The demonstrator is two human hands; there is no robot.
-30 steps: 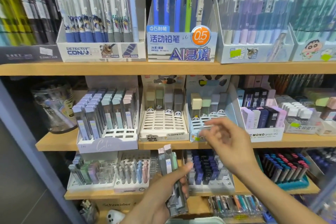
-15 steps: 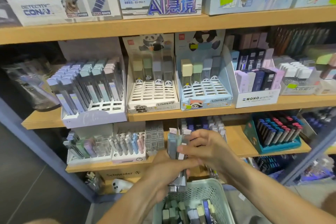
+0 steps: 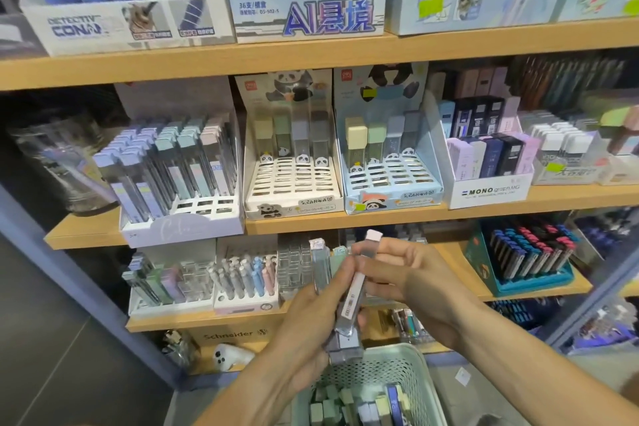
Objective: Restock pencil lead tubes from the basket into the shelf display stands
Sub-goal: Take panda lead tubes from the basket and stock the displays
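Above the basket [image 3: 413,361], both hands are holding lead tubes.
Right hand [image 3: 411,273] is pinching one upright tube [image 3: 359,278] from the left hand [image 3: 311,318]'s gripped bundle; the panda stands [image 3: 294,180] are lying farther up.

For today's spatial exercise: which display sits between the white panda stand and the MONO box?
In the head view, the blue panda stand, holding four lead tubes.

- Three wooden shelves [image 3: 345,52] are seen one above another, with light tan front edges.
- The shelving unit is framed by slanting blue-grey uprights [image 3: 86,290], seen at lower left and lower right.
- A dark grey tiled floor [image 3: 45,349] is seen at lower left, crossed by a thin seam.
- The recess [image 3: 52,104] at the left end of the middle shelf is left in deep shadow.
- The shelf fronts are lit evenly and brightly from above.
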